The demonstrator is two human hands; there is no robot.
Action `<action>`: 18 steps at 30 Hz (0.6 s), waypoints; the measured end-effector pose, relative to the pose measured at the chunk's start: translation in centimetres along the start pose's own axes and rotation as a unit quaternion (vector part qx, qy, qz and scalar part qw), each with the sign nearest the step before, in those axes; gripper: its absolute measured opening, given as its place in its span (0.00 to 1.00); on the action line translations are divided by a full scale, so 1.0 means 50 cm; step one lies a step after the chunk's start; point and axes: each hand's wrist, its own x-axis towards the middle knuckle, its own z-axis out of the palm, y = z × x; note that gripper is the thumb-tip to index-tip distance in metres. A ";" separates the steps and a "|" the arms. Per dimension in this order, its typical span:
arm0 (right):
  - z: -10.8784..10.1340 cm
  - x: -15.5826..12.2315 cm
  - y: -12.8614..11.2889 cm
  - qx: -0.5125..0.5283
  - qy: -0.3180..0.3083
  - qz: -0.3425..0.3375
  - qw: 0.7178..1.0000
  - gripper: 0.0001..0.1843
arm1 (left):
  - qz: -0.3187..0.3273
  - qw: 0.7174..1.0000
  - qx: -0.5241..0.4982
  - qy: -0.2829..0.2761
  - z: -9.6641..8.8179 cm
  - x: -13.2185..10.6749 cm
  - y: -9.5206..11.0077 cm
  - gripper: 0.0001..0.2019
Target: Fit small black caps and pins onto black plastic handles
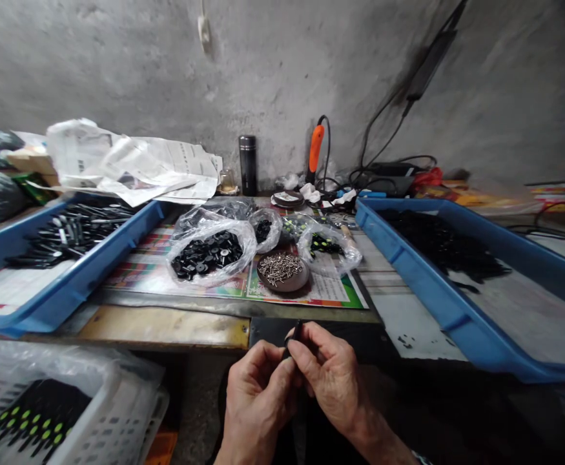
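Note:
My left hand (263,387) and my right hand (328,371) meet in front of the table's near edge. Both are closed in a pinch on one small black part (297,330), whose tip sticks up between the fingers. Its lower end is hidden by my fingers, so I cannot tell its exact kind. Just beyond the hands lies a round dish (289,284) heaped with small silvery screws or pins. Left of it, an open plastic bag (248,242) holds black round disc-like pieces (209,253). To its right, another bag (352,261) contains black pieces with yellow-green spots (323,244).
A blue tray (93,284) with long black parts stands left; another blue tray (422,278) with dark parts stands right. A white basket (122,400) at lower left holds black and yellow-green pieces. Behind are a dark flask (248,165), an orange-handled tool (316,148) and crumpled paper (137,161).

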 end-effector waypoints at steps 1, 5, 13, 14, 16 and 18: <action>0.003 0.000 0.005 -0.009 0.016 -0.013 1.000 0.15 | 0.002 1.000 -0.001 0.001 0.002 0.001 0.001 0.23; 0.008 -0.001 0.016 0.010 0.022 0.000 1.000 0.15 | -0.007 1.000 0.000 0.014 0.007 0.001 0.008 0.23; -0.006 0.001 -0.003 0.042 -0.019 0.051 0.998 0.10 | -0.035 0.999 0.003 -0.001 0.008 0.001 0.010 0.25; -0.004 0.001 -0.002 0.030 -0.007 0.046 0.998 0.10 | -0.035 0.999 0.002 0.001 0.008 0.001 0.008 0.25; 0.001 0.001 0.003 0.008 0.019 0.033 0.999 0.12 | -0.033 0.999 0.001 0.009 0.007 0.003 0.004 0.24; 0.003 0.001 0.007 0.003 0.026 0.031 0.999 0.14 | -0.034 0.999 0.002 0.006 0.005 0.004 0.003 0.24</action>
